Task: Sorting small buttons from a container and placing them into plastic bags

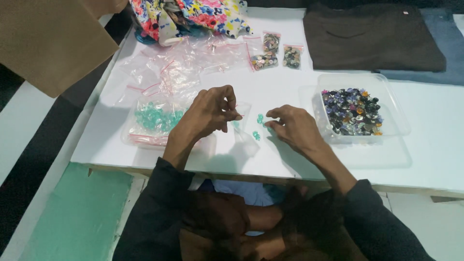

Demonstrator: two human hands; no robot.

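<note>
I see my left hand [208, 113] lifted a little over the white surface [290, 159]. Its grip is pinched tight on the top edge of a small clear bag [243, 126], and the bag hangs down to the surface. My right hand [292, 126] rests flat on the surface just beside it. Its fingertips [271, 116] are close together, touching a few loose green beads [260, 126]. I cannot tell if one bead is pinched between them. The beads lie between my two hands.

To my left is a bigger clear bag of green beads [155, 121]. To my right is a clear tray [391, 113] full of mixed buttons [352, 111]. Farther back lie empty plastic bags [179, 65], two small bags of buttons [278, 53], a flowery cloth [193, 17] and a dark folded shirt [372, 38].
</note>
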